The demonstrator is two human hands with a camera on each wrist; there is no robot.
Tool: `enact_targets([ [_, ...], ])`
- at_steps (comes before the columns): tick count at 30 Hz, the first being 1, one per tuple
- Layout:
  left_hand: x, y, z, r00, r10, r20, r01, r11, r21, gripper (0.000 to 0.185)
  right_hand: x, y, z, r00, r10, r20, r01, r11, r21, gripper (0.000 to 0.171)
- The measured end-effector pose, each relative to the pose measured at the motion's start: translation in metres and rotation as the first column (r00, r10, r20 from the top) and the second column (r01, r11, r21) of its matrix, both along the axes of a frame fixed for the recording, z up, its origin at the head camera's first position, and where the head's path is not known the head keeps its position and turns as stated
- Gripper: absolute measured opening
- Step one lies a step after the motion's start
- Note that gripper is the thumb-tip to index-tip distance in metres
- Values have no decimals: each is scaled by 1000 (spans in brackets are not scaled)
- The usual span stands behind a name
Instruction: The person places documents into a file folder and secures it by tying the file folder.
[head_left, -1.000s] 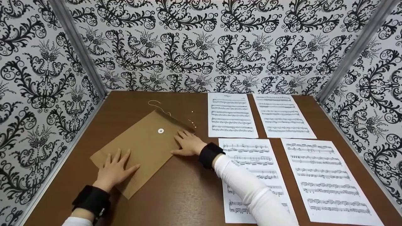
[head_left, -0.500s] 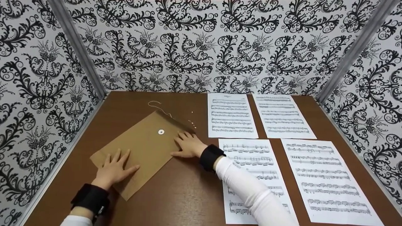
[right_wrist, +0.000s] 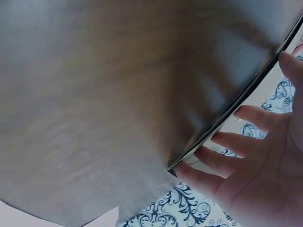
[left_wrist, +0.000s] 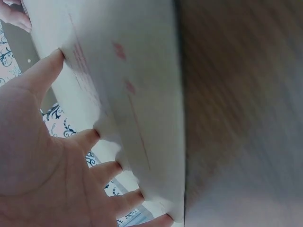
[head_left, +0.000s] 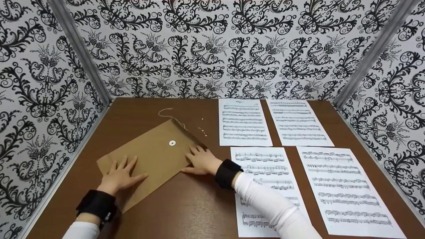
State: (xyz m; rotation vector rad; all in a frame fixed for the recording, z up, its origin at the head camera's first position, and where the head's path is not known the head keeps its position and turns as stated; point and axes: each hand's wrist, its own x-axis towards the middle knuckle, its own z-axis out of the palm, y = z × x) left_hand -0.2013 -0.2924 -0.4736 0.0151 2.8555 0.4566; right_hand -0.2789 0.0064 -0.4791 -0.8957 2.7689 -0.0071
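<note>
A brown kraft envelope (head_left: 154,162) lies slanted on the table, with a white button disc (head_left: 172,143) near its far end. A thin string (head_left: 160,113) trails in a loop from the far corner. My left hand (head_left: 121,176) rests on the near left part of the envelope with fingers spread. At the right end, beside the darker edge, my right hand (head_left: 201,161) lies on it with fingers extended. In the left wrist view, the fingertips touch the envelope (left_wrist: 142,109), where red print shows. Fingertips of the right hand (right_wrist: 251,165) line the envelope's edge in the right wrist view.
Printed sheet music fills the table's right side: a far left sheet (head_left: 245,122), a far right sheet (head_left: 300,122), a near left sheet (head_left: 262,166) partly under the right sleeve, and a near right sheet (head_left: 348,189). Small pale bits (head_left: 202,132) lie beyond the envelope. Patterned walls (head_left: 212,49) enclose the brown table.
The envelope has turned slightly clockwise under both hands, its far corner moving right and its near corner left. My right hand has shifted a little toward me; my left hand has barely moved.
</note>
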Motion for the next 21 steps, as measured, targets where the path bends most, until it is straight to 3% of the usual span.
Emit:
enact_targets([
  [8,-11,1,1,1000,4,5,-4,1000,-11,99,23,2,7,1000,-3,28,2,1000,17,92],
  [21,-27,10,7,1000,-9,12,9,1000,-9,98,57,-2,11,1000,-6,5,5,994,113,102],
])
